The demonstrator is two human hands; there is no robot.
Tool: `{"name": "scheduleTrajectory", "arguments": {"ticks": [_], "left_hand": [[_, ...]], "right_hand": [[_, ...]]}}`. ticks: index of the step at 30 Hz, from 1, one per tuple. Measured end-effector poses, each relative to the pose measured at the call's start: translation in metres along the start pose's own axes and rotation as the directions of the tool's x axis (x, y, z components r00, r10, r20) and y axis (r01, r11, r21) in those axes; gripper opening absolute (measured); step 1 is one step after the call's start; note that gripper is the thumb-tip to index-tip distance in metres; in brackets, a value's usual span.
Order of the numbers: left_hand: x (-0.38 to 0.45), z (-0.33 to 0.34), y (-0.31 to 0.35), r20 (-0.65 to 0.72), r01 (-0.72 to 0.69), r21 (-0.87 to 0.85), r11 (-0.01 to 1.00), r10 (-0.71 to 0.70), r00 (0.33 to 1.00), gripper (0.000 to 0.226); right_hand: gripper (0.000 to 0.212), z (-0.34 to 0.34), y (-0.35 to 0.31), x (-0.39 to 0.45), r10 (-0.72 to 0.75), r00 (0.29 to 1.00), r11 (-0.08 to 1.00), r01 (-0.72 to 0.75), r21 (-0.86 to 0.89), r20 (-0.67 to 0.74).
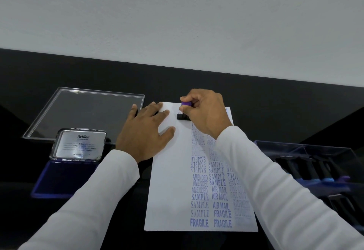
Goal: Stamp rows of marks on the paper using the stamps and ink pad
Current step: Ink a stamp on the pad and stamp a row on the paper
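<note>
- On the black table, our paper [169, 190] lies central, columns of marks filling its right half.
- At 9 o'clock the ink pad [63, 178] waits open for re-inking.
- Our left hand [145, 131] lies flat, fingers spread, steadying the sheet.
- At 12 o'clock our right hand [204, 111] clamps the stamp [184, 114], base on paper.

1. A clear, square acrylic lid [84, 111] lies flat on the black tabletop [275, 107] at the far left.
2. A plain pale grey wall [177, 17] rises behind the table's far edge.
3. The tabletop's dark surface runs the full width of the view.
</note>
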State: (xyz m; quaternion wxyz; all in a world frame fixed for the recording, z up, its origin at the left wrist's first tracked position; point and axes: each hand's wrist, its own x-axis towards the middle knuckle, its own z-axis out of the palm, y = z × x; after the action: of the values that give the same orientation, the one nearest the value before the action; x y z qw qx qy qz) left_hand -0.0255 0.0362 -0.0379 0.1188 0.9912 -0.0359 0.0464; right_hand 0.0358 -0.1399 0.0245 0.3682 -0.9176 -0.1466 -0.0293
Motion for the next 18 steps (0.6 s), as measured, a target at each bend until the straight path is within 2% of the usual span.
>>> {"name": "scheduleTrajectory", "arguments": {"ticks": [18], "left_hand": [[-0.0011, 0.0009, -0.0005, -0.019, -0.004, -0.006, 1.0, 0.004, 1.0, 0.072]], "right_hand": [[0.013, 0.0024, 0.0001, -0.0025, -0.024, 0.999, 1.0, 0.024, -0.02, -0.024]]}}
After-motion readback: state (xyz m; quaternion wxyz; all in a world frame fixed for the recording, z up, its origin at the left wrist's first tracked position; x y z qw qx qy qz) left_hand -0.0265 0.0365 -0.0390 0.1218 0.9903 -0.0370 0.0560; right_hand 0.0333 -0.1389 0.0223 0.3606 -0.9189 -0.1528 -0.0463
